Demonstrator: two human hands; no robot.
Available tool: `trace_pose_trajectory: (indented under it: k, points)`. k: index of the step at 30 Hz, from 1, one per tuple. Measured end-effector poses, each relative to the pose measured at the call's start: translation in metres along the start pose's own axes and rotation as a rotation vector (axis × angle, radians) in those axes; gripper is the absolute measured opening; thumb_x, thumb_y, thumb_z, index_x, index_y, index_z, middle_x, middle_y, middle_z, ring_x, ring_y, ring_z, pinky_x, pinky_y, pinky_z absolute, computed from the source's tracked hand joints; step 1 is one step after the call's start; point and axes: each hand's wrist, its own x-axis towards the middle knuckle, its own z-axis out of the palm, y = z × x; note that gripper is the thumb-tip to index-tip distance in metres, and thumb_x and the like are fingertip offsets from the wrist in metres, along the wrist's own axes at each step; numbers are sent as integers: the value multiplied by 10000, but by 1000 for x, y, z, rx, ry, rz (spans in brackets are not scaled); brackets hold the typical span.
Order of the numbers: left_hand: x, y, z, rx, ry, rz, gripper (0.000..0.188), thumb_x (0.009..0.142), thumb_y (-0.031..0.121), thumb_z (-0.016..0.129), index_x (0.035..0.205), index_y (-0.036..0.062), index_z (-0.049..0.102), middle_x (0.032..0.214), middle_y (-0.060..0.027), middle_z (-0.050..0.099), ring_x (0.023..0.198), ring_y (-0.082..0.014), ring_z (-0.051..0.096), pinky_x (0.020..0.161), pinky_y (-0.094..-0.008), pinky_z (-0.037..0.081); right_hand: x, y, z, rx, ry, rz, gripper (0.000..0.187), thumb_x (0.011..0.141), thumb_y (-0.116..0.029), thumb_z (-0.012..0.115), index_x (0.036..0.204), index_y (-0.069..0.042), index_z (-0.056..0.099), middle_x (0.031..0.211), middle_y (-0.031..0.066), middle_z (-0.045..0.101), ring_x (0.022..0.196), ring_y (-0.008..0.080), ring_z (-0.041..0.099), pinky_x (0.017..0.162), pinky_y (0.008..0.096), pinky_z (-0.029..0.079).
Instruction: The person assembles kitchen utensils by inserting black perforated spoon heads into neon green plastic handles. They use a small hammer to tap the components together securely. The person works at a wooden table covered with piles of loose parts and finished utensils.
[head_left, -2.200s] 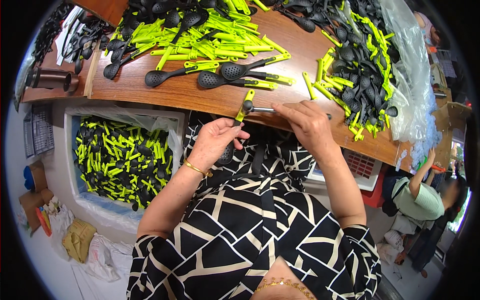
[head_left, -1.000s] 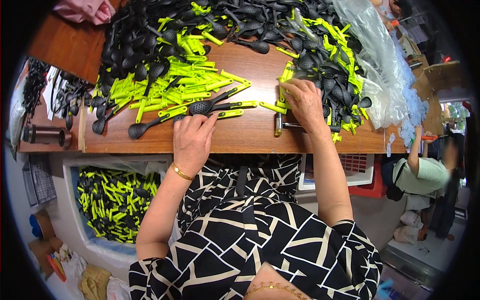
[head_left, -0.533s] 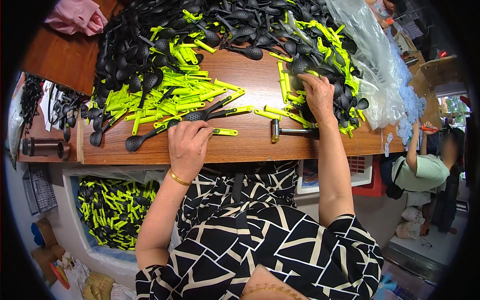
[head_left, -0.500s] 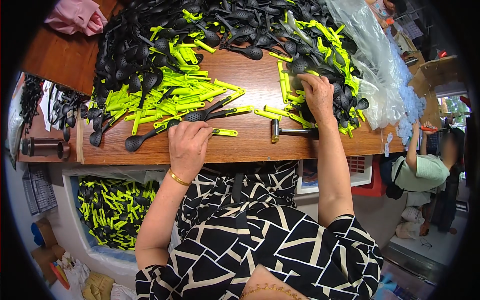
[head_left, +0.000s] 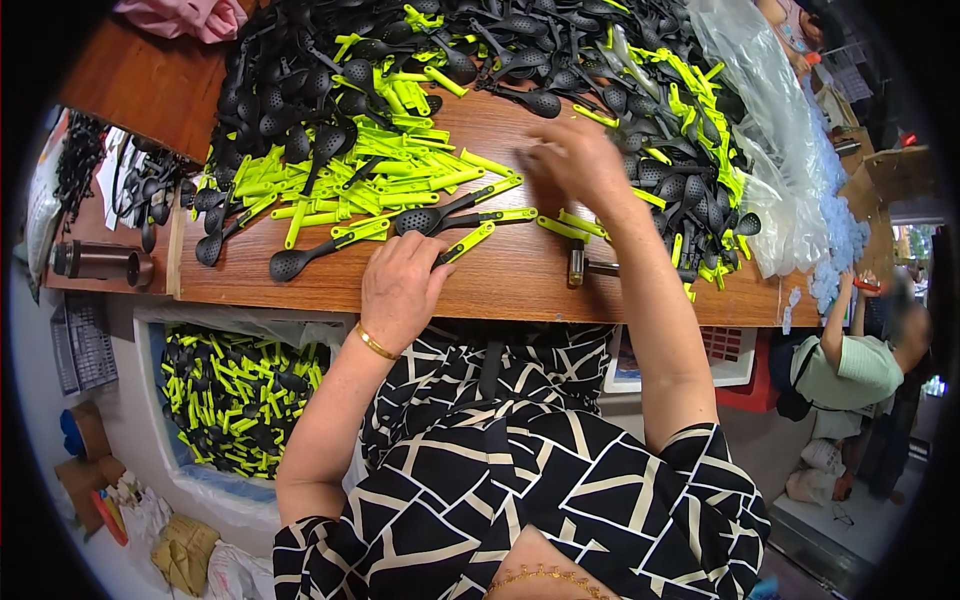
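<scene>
My left hand [head_left: 395, 285] is closed near the table's front edge on a perforated spoon [head_left: 466, 244]. The spoon's black and lime-green handle sticks out to the right, while its bowl is hidden under my fingers. Smeared by motion, my right hand [head_left: 585, 165] hangs over the middle of the table; whether it holds anything does not show. Below my right wrist lies a small hammer [head_left: 577, 262], its shaft partly hidden by my forearm. Beyond my left hand, black perforated spoons [head_left: 418, 220] with green-inlaid handles lie beside a heap of lime-green handle pieces [head_left: 390, 165].
Black perforated spoons [head_left: 530, 100] are piled along the back of the table. Clear plastic sheeting [head_left: 780, 190] drapes the right side. Under the table, a lined bin [head_left: 185, 470] holds many black and green pieces. Another person [head_left: 850, 365] works at far right.
My right hand has moved left from the right-hand pile toward the table's middle. The spoon handle under my left hand now tilts up to the right. The whole view has shifted slightly.
</scene>
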Motion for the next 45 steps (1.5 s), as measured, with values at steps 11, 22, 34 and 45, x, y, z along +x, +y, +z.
trace_pose_trajectory:
  k: [11,22,34,45]
  points:
    - [-1,4,2,-122,-28,-72,218,891,157,807,1053,63,695,918,-94,655,888,-322,651,789,-446,520,37,-27,35,-50,-15,-119,223,907,-142,736,1120,-114,793,1142,121,748,1094,363,690,946,477,562]
    - [-2,5,-4,-160,-37,-136,238,907,174,807,1103,65,727,874,-97,694,822,-327,688,728,-435,542,41,-43,37,29,-262,-49,207,942,-193,733,1092,-55,770,980,194,778,930,394,746,843,495,576]
    - [-4,-16,3,-959,-312,-555,220,1040,55,690,1241,-32,670,1033,-99,787,894,-122,760,793,-253,607,4,-39,-7,356,-113,164,204,1025,-132,679,1196,-22,694,1111,131,781,1048,245,761,933,372,579]
    - [2,-2,9,-1317,-265,-717,283,1060,118,692,1301,-13,619,1054,-121,770,882,-169,774,758,-271,625,-39,-72,-10,582,-1,-30,184,895,-17,706,1067,-10,772,1004,94,758,917,189,710,860,323,562]
